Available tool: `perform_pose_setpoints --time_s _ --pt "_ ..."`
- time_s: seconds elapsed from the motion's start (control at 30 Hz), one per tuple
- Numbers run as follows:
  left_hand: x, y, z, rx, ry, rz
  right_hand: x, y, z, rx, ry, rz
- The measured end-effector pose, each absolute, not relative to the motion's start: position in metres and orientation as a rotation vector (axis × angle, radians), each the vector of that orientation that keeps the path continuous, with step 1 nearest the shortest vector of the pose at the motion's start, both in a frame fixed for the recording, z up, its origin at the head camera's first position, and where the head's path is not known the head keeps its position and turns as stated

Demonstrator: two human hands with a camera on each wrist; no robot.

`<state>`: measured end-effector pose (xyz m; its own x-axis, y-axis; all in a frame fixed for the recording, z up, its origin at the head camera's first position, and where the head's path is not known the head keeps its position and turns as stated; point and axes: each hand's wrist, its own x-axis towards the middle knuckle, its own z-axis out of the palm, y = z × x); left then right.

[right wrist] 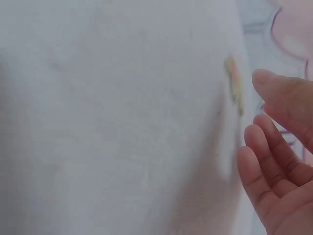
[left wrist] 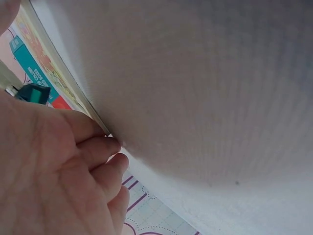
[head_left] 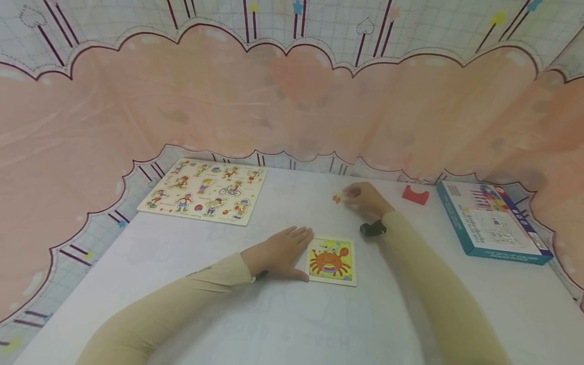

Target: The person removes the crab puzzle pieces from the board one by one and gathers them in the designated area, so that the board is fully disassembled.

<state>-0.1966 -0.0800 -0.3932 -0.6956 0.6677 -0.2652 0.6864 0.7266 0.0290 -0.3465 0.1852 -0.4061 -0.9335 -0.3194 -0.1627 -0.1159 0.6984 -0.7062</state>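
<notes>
A small square crab puzzle (head_left: 329,263) lies flat on the white table. My left hand (head_left: 279,253) rests at its left side, fingers extended and thumb by the near corner; the left wrist view shows the fingers (left wrist: 100,147) against the puzzle's edge (left wrist: 73,87). Farther back, my right hand (head_left: 367,199) is beside a small orange-and-yellow piece (head_left: 337,197). In the right wrist view that piece (right wrist: 234,84) is blurred, and the thumb and bent fingers of the hand (right wrist: 281,152) stand apart from it, holding nothing visible.
A board with figures of children (head_left: 203,191) lies at the back left. At the right are a red curved piece (head_left: 415,194) and a teal-edged box (head_left: 495,223). A patterned cloth (head_left: 292,106) hangs behind the table (head_left: 283,319). Each wrist wears a dark device.
</notes>
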Motion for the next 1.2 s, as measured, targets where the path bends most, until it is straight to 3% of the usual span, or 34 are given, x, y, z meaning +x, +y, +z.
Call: perform_pose_setpoints --time_s 0.73,1.2 --pt "-0.199 -0.081 -0.398 1.058 2.669 -0.076 -0.253 0.161 -0.393 -0.837 2.493 -0.855" --pt "-0.198 -0.081 -0.396 1.064 2.665 -0.065 -0.244 0.151 -0.397 -0.951 2.481 -0.661"
